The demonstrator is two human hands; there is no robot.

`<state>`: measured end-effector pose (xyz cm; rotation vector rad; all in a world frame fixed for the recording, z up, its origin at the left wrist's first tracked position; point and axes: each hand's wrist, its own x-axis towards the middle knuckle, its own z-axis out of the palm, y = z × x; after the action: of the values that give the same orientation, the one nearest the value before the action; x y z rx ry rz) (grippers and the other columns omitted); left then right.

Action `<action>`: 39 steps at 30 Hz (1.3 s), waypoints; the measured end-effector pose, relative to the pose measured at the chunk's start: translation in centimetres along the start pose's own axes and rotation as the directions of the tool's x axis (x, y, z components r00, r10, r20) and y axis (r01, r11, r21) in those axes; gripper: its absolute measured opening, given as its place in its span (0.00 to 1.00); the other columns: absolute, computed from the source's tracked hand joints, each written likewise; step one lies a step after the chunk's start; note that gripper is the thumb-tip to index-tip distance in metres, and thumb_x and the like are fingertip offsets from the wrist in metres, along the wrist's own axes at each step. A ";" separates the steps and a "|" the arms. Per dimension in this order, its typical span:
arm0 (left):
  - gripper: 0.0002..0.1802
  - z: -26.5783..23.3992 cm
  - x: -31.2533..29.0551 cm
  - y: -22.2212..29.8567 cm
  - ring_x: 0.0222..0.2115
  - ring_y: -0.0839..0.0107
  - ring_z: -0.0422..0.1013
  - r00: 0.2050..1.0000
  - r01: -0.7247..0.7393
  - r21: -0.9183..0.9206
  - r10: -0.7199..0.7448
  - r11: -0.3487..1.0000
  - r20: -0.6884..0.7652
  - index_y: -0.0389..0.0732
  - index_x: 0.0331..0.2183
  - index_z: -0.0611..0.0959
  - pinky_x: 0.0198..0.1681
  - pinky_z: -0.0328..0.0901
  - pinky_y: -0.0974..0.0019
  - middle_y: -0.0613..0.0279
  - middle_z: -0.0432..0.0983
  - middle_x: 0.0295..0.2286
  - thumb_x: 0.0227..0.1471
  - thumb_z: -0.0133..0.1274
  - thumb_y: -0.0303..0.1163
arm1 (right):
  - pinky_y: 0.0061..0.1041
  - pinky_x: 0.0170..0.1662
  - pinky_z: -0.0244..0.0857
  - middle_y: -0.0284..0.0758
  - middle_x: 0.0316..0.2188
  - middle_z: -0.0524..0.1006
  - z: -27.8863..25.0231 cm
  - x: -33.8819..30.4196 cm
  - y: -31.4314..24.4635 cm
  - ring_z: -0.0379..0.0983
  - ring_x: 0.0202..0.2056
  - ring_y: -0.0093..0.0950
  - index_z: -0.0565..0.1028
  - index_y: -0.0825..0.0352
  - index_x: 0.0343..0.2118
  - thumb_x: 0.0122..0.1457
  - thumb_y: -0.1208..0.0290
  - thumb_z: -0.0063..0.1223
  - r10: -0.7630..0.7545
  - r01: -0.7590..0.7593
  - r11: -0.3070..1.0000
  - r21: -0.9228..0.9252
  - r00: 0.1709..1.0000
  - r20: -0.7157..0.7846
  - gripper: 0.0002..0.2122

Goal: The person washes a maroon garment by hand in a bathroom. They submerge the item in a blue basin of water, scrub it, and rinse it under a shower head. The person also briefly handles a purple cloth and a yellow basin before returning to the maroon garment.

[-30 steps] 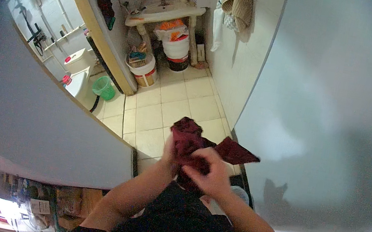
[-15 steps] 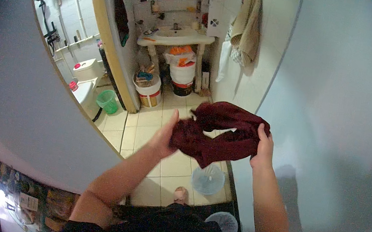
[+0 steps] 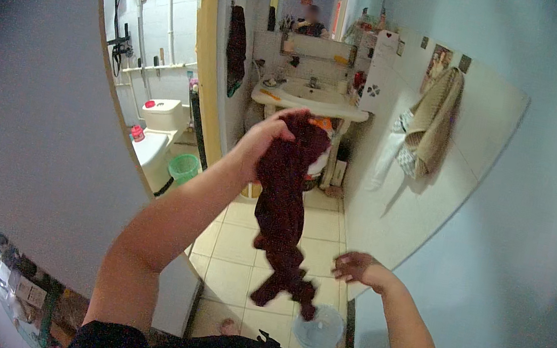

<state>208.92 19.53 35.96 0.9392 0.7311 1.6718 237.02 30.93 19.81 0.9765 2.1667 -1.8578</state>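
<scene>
A dark maroon garment of soft, thin cloth hangs down in front of me, with two narrow ends dangling at its bottom. My left hand is closed around its bunched upper part. My right hand is apart from the cloth, lower and to the right, with loosely bent fingers and nothing in them. Below the dangling ends, a translucent pale plastic basin or bin stands on the tiled floor.
A washbasin under a mirror faces me. Towels hang on the right wall. Through the doorway at left are a toilet and a green bin. Walls stand close on both sides.
My right hand has let go of the garment and moved down. The left hand has lifted it, and the stretched loop now hangs long. The view has tilted up, toward the washbasin.
</scene>
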 end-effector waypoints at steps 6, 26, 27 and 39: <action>0.36 -5.1 1.8 1.5 0.45 0.66 0.65 0.989 0.047 0.277 -0.084 0.960 0.122 0.38 0.51 0.68 0.53 0.56 0.66 0.56 0.68 0.43 0.31 0.40 0.23 | 0.30 0.54 0.56 0.35 0.51 0.67 4.5 10.5 -15.5 0.63 0.50 0.28 0.57 0.62 0.57 0.52 0.60 0.57 -0.831 0.809 0.539 -0.235 0.464 -0.307 0.31; 0.18 -33.5 6.9 8.2 0.37 0.67 0.69 0.756 -0.214 0.205 0.294 0.955 -0.585 0.38 0.47 0.70 0.42 0.66 0.64 0.61 0.71 0.37 0.54 0.44 0.31 | 0.30 0.46 0.65 0.36 0.40 0.74 -2.0 30.8 -25.3 0.71 0.40 0.30 0.68 0.68 0.46 0.45 0.84 0.49 -0.482 0.655 0.435 0.617 0.749 -0.455 0.21; 0.18 -33.7 7.9 8.1 0.35 0.68 0.69 0.756 -0.236 0.175 0.294 0.956 -0.585 0.38 0.46 0.71 0.40 0.66 0.64 0.62 0.71 0.36 0.54 0.45 0.32 | 0.30 0.47 0.64 0.36 0.40 0.74 -3.6 32.0 -25.0 0.71 0.41 0.30 0.68 0.68 0.46 0.45 0.84 0.49 -0.499 0.648 0.470 0.599 0.755 -0.425 0.21; 0.16 -32.2 20.8 6.8 0.33 0.76 0.67 0.739 -0.099 0.360 0.311 0.928 -0.598 0.39 0.43 0.73 0.39 0.63 0.72 0.64 0.71 0.32 0.50 0.51 0.30 | 0.16 0.34 0.62 0.28 0.33 0.66 -16.0 46.8 -24.4 0.65 0.33 0.19 0.58 0.65 0.56 0.47 0.72 0.61 -0.466 0.434 0.884 0.174 0.786 0.406 0.32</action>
<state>174.66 37.03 30.08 0.6431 1.4337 2.1578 192.05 62.90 21.35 -0.0031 2.1721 -2.0964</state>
